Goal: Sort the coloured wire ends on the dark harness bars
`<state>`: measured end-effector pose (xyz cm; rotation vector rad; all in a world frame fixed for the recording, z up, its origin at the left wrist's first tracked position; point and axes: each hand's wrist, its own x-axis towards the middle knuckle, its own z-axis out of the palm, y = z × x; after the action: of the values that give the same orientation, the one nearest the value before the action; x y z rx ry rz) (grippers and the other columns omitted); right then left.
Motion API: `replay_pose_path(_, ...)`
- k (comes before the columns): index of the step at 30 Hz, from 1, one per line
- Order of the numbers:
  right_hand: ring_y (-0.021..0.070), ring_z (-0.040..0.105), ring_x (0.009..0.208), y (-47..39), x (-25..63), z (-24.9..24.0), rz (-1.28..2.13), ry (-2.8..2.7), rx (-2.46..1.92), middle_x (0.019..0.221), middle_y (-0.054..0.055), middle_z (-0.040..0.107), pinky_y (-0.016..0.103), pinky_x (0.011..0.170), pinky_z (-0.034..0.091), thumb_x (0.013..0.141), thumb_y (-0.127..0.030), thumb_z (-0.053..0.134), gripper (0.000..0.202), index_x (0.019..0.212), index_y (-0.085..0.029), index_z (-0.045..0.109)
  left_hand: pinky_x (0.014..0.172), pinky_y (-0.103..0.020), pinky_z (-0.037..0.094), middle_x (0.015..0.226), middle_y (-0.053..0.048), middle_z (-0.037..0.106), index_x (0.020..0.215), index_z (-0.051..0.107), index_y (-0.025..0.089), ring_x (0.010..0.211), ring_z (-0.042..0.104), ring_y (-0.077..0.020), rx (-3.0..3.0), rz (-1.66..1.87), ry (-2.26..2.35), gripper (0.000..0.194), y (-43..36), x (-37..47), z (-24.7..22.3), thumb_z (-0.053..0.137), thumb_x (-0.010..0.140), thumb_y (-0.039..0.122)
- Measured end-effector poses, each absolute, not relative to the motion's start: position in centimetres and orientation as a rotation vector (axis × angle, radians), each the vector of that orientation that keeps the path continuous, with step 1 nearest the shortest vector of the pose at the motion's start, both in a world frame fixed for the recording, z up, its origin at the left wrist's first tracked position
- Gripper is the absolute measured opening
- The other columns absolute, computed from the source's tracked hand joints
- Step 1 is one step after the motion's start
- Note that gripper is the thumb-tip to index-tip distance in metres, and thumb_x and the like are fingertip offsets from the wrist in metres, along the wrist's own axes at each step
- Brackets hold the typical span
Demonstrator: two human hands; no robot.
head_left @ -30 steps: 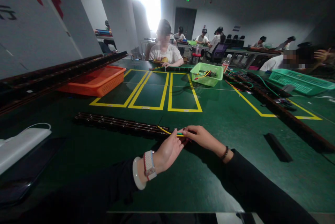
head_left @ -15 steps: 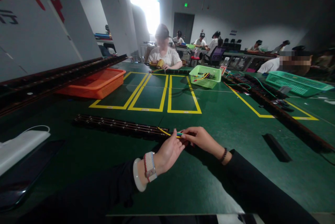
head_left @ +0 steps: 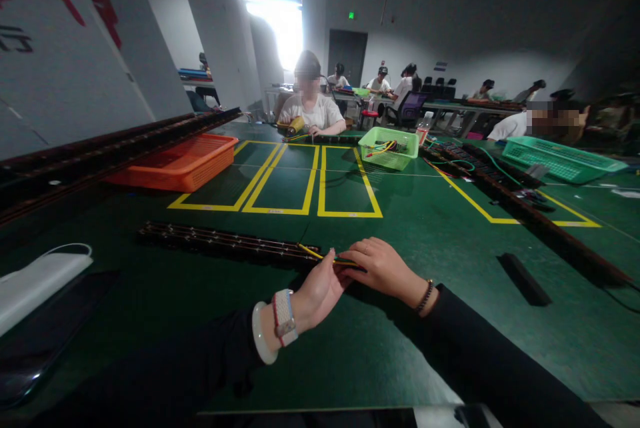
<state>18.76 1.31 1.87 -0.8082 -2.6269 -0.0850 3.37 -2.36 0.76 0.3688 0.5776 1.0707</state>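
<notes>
My left hand [head_left: 319,293] grips a small bundle of coloured wires [head_left: 311,252], yellow and green, between thumb and fingers. My right hand [head_left: 384,272] meets it from the right, its fingers bent over the same wires; the fingertips are partly hidden. The yellow wire runs left from my hands to the end of a long dark strip [head_left: 225,242] with bare metal lines along it. This strip lies flat on the green table, just beyond my left hand. The far ends of the wires are out of sight behind my fingers.
An orange basket [head_left: 187,178] sits at left under long dark rails [head_left: 125,141]. A green basket [head_left: 389,160] holds wires. Another long dark strip [head_left: 560,238] lies at right, near a short black piece [head_left: 524,279]. A phone [head_left: 55,328] lies at left. A co-worker [head_left: 311,111] sits opposite.
My right hand has turned, its back rising a little, and its fingers now lie over the wires. My left hand has hardly moved. The co-worker's yellow tool has shifted slightly left.
</notes>
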Motion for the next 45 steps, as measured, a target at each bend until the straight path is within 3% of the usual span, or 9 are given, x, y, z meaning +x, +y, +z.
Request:
replay_pose_path(6, 0.0168, 0.054, 0.076, 1.3, 19.1, 2.1, -0.149, -2.669, -0.775, 0.082, 0.008, 0.060, 0.030, 0.070, 0.040, 0.094, -0.025, 0.041, 0.023, 0.098, -0.016, 0.062, 0.101, -0.039, 0.036, 0.102, -0.012, 0.063, 0.080, 0.056, 0.013, 0.109, 0.053, -0.0212, 0.377, 1.068, 0.576, 0.024, -2.3, 3.4, 0.7, 0.042, 0.091, 0.029)
replay_pose_path(13, 0.0145, 0.058, 0.081, 2.0, 19.1, 1.7, 0.311, -2.311, -0.964, 0.089, 0.005, 0.062, 0.025, 0.074, 0.045, 0.093, -0.029, 0.047, 0.018, 0.096, -0.019, 0.062, 0.105, -0.039, 0.033, 0.110, -0.016, 0.061, 0.098, 0.058, 0.010, 0.114, 0.051, -0.0222, 0.450, 1.004, 0.595, 0.034, -2.4, 3.0, 0.9, 0.042, 0.091, 0.039)
replay_pose_path(18, 0.0151, 0.059, 0.083, 3.3, 19.1, 0.7, 0.407, -2.182, -1.044, 0.087, 0.004, 0.064, 0.026, 0.075, 0.046, 0.092, -0.028, 0.049, 0.017, 0.090, -0.020, 0.064, 0.102, -0.039, 0.037, 0.111, -0.016, 0.061, 0.099, 0.057, 0.009, 0.111, 0.055, -0.0229, 0.449, 1.029, 0.610, 0.026, -2.4, 3.0, 0.7, 0.045, 0.090, 0.031)
replay_pose_path(25, 0.0132, 0.057, 0.079, 4.3, 18.8, -0.2, 0.250, -2.373, -1.203, 0.085, 0.004, 0.061, 0.022, 0.069, 0.042, 0.094, -0.022, 0.044, 0.020, 0.094, -0.018, 0.064, 0.102, -0.040, 0.039, 0.109, -0.017, 0.061, 0.099, 0.057, 0.008, 0.108, 0.057, -0.0235, 0.417, 1.044, 0.626, 0.029, -2.4, 3.0, 0.5, 0.042, 0.091, 0.032)
replay_pose_path(30, 0.0130, 0.054, 0.071, 4.4, 19.0, 0.2, -0.052, -2.668, -1.126, 0.088, 0.004, 0.057, 0.023, 0.063, 0.040, 0.088, -0.018, 0.053, 0.018, 0.104, -0.019, 0.062, 0.101, -0.039, 0.040, 0.113, -0.018, 0.060, 0.103, 0.055, 0.007, 0.109, 0.056, -0.0238, 0.410, 1.032, 0.633, 0.033, -2.2, 3.1, 0.1, 0.039, 0.092, 0.033)
replay_pose_path(35, 0.0175, 0.054, 0.084, 4.1, 19.3, 0.8, -0.194, -2.630, -0.997, 0.097, 0.008, 0.059, 0.029, 0.074, 0.040, 0.090, -0.020, 0.052, 0.021, 0.109, -0.019, 0.060, 0.101, -0.038, 0.040, 0.114, -0.020, 0.059, 0.103, 0.054, 0.005, 0.110, 0.056, -0.0240, 0.405, 1.014, 0.643, 0.035, -2.1, 3.1, 0.1, 0.038, 0.092, 0.034)
replay_pose_path(40, 0.0169, 0.054, 0.080, 3.5, 20.0, 1.6, -0.106, -2.491, -0.906, 0.087, 0.007, 0.062, 0.029, 0.073, 0.040, 0.094, -0.028, 0.043, 0.022, 0.097, -0.016, 0.061, 0.103, -0.038, 0.038, 0.114, -0.018, 0.061, 0.106, 0.055, 0.006, 0.111, 0.056, -0.0222, 0.388, 0.986, 0.620, 0.038, -2.1, 3.0, 0.5, 0.037, 0.093, 0.037)
replay_pose_path(45, 0.0154, 0.055, 0.072, 3.1, 20.6, 2.3, 0.026, -2.579, -0.908, 0.077, 0.004, 0.062, 0.027, 0.067, 0.038, 0.089, -0.034, 0.053, 0.019, 0.084, -0.017, 0.059, 0.104, -0.037, 0.037, 0.114, -0.018, 0.061, 0.109, 0.053, 0.007, 0.111, 0.056, -0.0216, 0.366, 0.982, 0.602, 0.038, -2.1, 2.9, 0.7, 0.037, 0.093, 0.037)
